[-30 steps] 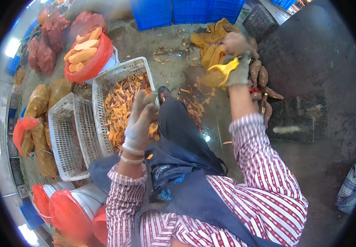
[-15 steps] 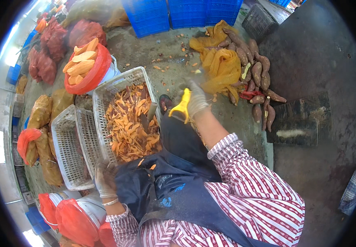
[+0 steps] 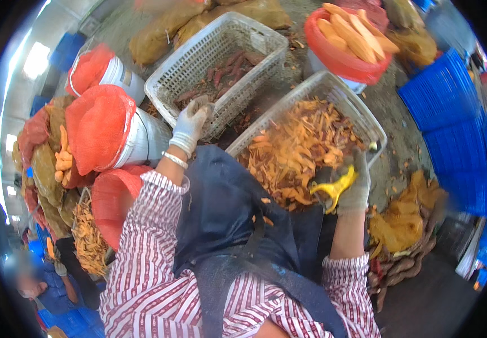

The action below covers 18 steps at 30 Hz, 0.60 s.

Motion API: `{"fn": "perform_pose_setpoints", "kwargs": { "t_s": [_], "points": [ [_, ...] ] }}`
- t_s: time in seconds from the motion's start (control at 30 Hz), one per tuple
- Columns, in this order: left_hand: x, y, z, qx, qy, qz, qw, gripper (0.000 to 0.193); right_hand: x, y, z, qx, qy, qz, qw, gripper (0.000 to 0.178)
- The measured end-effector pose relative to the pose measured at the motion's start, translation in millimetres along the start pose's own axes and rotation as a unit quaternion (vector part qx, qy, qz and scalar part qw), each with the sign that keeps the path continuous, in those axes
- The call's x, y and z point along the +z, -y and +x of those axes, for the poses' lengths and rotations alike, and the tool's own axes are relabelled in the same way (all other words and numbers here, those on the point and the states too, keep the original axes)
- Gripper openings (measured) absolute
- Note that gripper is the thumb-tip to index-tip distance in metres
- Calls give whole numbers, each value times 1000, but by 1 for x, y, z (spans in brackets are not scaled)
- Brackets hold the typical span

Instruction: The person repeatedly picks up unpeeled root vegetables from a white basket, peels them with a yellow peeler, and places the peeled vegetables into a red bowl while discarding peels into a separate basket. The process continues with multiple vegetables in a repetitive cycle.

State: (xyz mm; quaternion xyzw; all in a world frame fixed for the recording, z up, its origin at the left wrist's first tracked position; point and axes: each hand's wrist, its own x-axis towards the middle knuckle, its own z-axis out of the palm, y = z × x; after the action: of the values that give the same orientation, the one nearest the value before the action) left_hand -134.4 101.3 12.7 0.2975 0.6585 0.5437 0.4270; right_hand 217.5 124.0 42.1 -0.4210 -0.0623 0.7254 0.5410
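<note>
My left hand (image 3: 190, 125), in a pale work glove, is closed at the near rim of a grey-white plastic basket (image 3: 167, 67). Reddish-purple sweet potatoes (image 3: 229, 73) lie at the bottom of that basket. My right hand (image 3: 355, 183), also gloved, grips a yellow peeler (image 3: 336, 188) over the near right part of a second plastic basket (image 3: 380, 132). Orange and purple peelings (image 3: 305, 149) fill this second basket, close in front of my apron. A few scraps of peel lie on the apron.
Peeled sweet potatoes (image 3: 356, 36) top a red-lined bucket beyond the baskets. White buckets (image 3: 145, 135) with red mesh stand left. Blue crates (image 3: 449, 132) are stacked right, near a yellow mesh bag (image 3: 398, 225) and unpeeled sweet potatoes (image 3: 407, 267). Another person (image 3: 57, 287) sits far left.
My view has swung left, bringing the buckets and another person into sight. My right hand, with the peeler, has moved from beside the mesh bag to over the peelings basket.
</note>
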Motion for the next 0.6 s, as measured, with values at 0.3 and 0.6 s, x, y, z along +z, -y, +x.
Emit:
{"fn": "perform_pose_setpoints", "kwargs": {
  "t_s": [0.3, 0.6],
  "points": [
    [-41, 87, 204, -117, -18, 436, 892, 60, -11, -38, 71, 68, -141, -97, 983, 25],
    [-22, 156, 304, -70, 105, 639, 759, 55, -14, -69, 116, 93, -196, -253, 943, 27]
  ]
}}
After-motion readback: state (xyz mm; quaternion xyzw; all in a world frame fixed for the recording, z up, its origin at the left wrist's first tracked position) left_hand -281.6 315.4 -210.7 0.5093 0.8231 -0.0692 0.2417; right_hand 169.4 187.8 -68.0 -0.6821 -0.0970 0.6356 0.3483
